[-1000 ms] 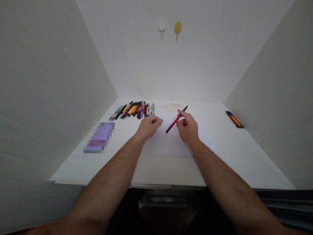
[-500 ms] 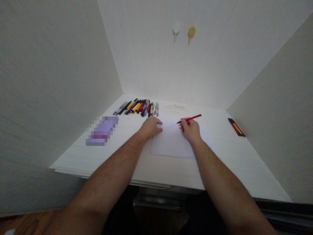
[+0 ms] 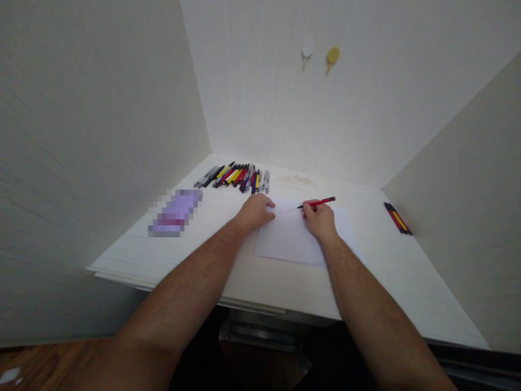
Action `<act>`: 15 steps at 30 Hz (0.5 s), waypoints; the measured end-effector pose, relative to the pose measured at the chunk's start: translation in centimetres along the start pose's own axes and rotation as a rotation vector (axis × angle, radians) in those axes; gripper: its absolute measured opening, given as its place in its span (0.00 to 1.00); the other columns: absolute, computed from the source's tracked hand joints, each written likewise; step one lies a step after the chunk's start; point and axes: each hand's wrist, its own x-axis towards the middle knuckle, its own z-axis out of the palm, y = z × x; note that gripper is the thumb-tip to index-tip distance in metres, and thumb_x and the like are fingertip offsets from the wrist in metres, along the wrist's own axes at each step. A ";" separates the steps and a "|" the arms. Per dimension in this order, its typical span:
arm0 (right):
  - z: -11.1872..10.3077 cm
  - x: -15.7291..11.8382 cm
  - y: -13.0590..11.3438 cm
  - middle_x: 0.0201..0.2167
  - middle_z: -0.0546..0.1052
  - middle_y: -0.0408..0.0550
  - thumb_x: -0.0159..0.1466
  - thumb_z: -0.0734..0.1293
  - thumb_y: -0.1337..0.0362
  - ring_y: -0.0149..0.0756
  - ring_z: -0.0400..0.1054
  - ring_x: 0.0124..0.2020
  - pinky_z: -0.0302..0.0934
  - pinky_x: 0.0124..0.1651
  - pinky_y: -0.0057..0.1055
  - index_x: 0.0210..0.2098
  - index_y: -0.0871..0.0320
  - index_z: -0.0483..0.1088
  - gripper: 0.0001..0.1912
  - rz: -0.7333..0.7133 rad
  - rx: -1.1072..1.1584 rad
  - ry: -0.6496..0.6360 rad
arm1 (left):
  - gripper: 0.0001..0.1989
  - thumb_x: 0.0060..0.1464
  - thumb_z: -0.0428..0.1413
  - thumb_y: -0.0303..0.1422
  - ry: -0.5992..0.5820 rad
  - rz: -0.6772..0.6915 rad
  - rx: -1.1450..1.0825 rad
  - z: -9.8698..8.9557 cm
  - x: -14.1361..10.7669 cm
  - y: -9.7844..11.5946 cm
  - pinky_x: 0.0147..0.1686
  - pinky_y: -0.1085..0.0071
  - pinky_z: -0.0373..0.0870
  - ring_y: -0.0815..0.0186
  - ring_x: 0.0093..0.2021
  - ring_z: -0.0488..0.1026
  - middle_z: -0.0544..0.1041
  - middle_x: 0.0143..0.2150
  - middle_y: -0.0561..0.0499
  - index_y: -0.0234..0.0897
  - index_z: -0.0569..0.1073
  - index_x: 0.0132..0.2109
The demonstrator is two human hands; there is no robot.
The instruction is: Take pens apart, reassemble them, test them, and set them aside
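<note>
White paper (image 3: 288,239) lies on the white desk in front of me. My right hand (image 3: 321,218) rests on it with the fingers closed round a red pen (image 3: 324,201), whose black tip points left, at or just above the sheet. Faint marks show on the paper left of the tip. My left hand (image 3: 259,210) lies over the paper's upper left corner, thumb and fingers apart, holding nothing.
Several pens (image 3: 234,176) lie in a row at the back left of the desk (image 3: 195,258). A blurred purple item (image 3: 177,213) is at the left. More pens (image 3: 398,219) lie by the right wall. Two hooks hang on the back wall.
The whole view has shifted and tilted slightly. The red pen now lies closer to level in my right hand. My left hand stays on the paper's corner.
</note>
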 end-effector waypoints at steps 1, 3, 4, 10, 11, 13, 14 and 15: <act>0.0 0.0 0.0 0.24 0.78 0.48 0.60 0.62 0.56 0.37 0.73 0.27 0.62 0.32 0.30 0.33 0.59 0.77 0.16 0.002 -0.009 0.010 | 0.12 0.37 0.64 0.31 -0.004 -0.002 -0.002 0.0 0.0 0.0 0.53 0.61 0.63 0.52 0.47 0.70 0.78 0.42 0.44 0.39 0.81 0.35; 0.0 -0.1 0.1 0.24 0.78 0.48 0.60 0.62 0.56 0.37 0.73 0.27 0.62 0.32 0.30 0.32 0.59 0.76 0.15 0.013 0.001 0.019 | 0.13 0.37 0.64 0.31 -0.008 -0.003 -0.022 -0.1 -0.1 0.0 0.54 0.59 0.63 0.50 0.48 0.70 0.77 0.42 0.42 0.38 0.81 0.35; 0.0 -0.1 0.1 0.24 0.78 0.48 0.60 0.63 0.56 0.37 0.73 0.26 0.62 0.32 0.30 0.33 0.59 0.76 0.15 0.023 0.023 0.014 | 0.13 0.37 0.64 0.31 -0.011 -0.002 -0.026 -0.1 -0.1 0.0 0.54 0.58 0.62 0.49 0.48 0.70 0.77 0.43 0.42 0.38 0.81 0.36; -0.1 -0.1 0.3 0.22 0.78 0.48 0.59 0.63 0.55 0.36 0.72 0.24 0.61 0.29 0.30 0.30 0.59 0.76 0.15 0.046 0.024 0.043 | 0.14 0.38 0.64 0.31 -0.011 0.017 0.010 0.0 0.0 -0.1 0.54 0.60 0.63 0.51 0.49 0.70 0.77 0.43 0.42 0.38 0.81 0.37; -0.2 -0.1 0.3 0.22 0.78 0.47 0.59 0.63 0.55 0.36 0.72 0.24 0.61 0.29 0.30 0.29 0.59 0.76 0.15 0.042 0.015 0.043 | 0.14 0.39 0.64 0.31 -0.017 0.017 0.026 0.0 0.0 -0.1 0.54 0.61 0.63 0.52 0.49 0.70 0.78 0.44 0.43 0.38 0.81 0.38; -0.3 -0.1 0.1 0.22 0.78 0.47 0.58 0.63 0.56 0.36 0.72 0.25 0.61 0.30 0.29 0.28 0.59 0.76 0.15 0.035 0.011 0.027 | 0.15 0.41 0.63 0.33 -0.038 0.012 0.088 0.0 -0.1 0.0 0.54 0.63 0.63 0.54 0.49 0.70 0.78 0.45 0.44 0.38 0.81 0.40; -0.3 -0.1 0.1 0.21 0.77 0.47 0.58 0.63 0.56 0.35 0.72 0.24 0.61 0.30 0.29 0.28 0.59 0.76 0.15 0.035 0.012 0.019 | 0.16 0.42 0.62 0.33 -0.050 0.009 0.125 -0.1 -0.1 0.1 0.55 0.64 0.63 0.55 0.50 0.70 0.77 0.46 0.44 0.38 0.81 0.42; -0.3 -0.2 0.1 0.21 0.77 0.47 0.58 0.63 0.56 0.35 0.71 0.24 0.61 0.30 0.28 0.27 0.59 0.76 0.15 0.035 0.013 0.014 | 0.17 0.43 0.62 0.34 -0.061 0.003 0.159 -0.2 -0.1 0.2 0.55 0.64 0.63 0.56 0.51 0.70 0.77 0.47 0.45 0.38 0.80 0.43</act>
